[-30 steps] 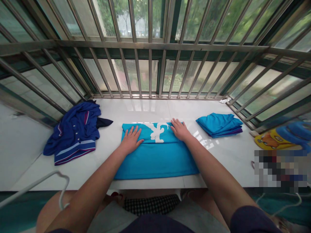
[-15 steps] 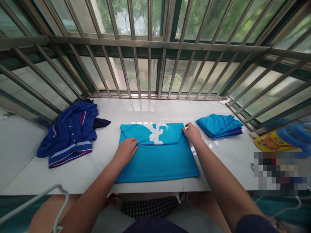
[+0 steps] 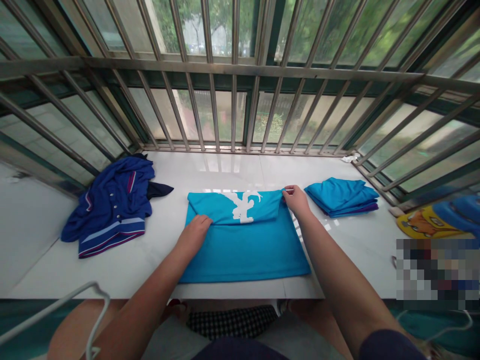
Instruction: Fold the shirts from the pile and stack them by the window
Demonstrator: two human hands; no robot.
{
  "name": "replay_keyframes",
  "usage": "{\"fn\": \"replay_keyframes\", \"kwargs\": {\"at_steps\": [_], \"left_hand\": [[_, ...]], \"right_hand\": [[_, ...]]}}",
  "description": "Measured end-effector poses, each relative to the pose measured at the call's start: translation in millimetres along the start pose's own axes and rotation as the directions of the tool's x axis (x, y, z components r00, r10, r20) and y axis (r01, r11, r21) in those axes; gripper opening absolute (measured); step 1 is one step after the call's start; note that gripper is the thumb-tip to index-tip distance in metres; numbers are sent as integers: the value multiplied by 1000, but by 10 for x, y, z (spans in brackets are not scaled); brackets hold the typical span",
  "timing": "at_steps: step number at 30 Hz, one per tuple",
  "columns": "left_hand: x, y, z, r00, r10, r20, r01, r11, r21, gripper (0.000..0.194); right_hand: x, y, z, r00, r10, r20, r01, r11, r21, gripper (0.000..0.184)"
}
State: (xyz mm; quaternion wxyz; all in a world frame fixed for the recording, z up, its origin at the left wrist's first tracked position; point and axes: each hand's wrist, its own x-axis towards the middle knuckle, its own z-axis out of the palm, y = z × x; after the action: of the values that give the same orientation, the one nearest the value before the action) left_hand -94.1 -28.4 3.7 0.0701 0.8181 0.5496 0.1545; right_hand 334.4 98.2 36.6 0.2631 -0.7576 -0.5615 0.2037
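Observation:
A bright blue T-shirt [image 3: 245,255] lies flat before me, its far part folded over towards me. A white printed figure [image 3: 243,207] shows on the folded flap. At the flap's left lower edge, my left hand [image 3: 195,235] is closed, fingers curled on the fabric; the fingertips are partly hidden. My right hand [image 3: 296,199] pinches the far right corner of the shirt between thumb and fingers, slightly raising it.
A dark blue garment [image 3: 114,205] with striped trim lies crumpled at the left. Folded blue and purple clothes [image 3: 343,196] sit at the right, near a yellow and blue container [image 3: 427,220]. Metal bars [image 3: 234,110] border the white surface [image 3: 232,172]. A white wire hanger [image 3: 56,307] is at lower left.
My right fingers have closed on the shirt's far right corner and lifted it a little. My left hand stays at the flap's left edge. The view has shifted slightly.

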Motion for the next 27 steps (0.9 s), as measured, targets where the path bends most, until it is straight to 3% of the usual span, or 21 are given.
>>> {"fn": "replay_keyframes", "kwargs": {"at_steps": [6, 9, 11, 14, 17, 20, 22, 25, 27], "left_hand": [[-48, 74, -98, 997, 45, 55, -47, 998, 44, 28], [18, 59, -224, 991, 64, 119, -73, 995, 73, 26], [147, -12, -324, 993, 41, 108, -50, 995, 87, 29], [455, -207, -456, 999, -49, 20, 47, 995, 83, 39], [797, -442, -533, 984, -166, 61, 160, 982, 100, 45], [1055, -620, -570, 950, -228, 214, 206, 971, 118, 53], [1158, -684, -601, 936, -224, 270, 202, 974, 107, 40], [1194, -706, -695, 941, -199, 274, 181, 979, 91, 19], [1117, -683, -789, 968, -154, 196, 146, 988, 55, 18]], "right_hand": [[-27, 136, 82, 999, 29, -35, -32, 998, -63, 26], [-70, 121, 53, 996, -52, -72, 44, 992, -116, 30], [-71, 62, 29, 978, -192, -77, 175, 967, -185, 32], [-21, -42, -2, 893, -435, 117, 447, 825, -346, 40], [59, -103, -32, 817, -454, 355, 570, 725, -386, 44], [126, -131, -67, 805, -419, 421, 576, 721, -384, 34], [149, -159, -106, 808, -407, 427, 570, 726, -386, 26], [116, -225, -218, 828, -411, 381, 547, 740, -391, 22], [25, -269, -340, 842, -446, 303, 535, 762, -365, 23]]}}
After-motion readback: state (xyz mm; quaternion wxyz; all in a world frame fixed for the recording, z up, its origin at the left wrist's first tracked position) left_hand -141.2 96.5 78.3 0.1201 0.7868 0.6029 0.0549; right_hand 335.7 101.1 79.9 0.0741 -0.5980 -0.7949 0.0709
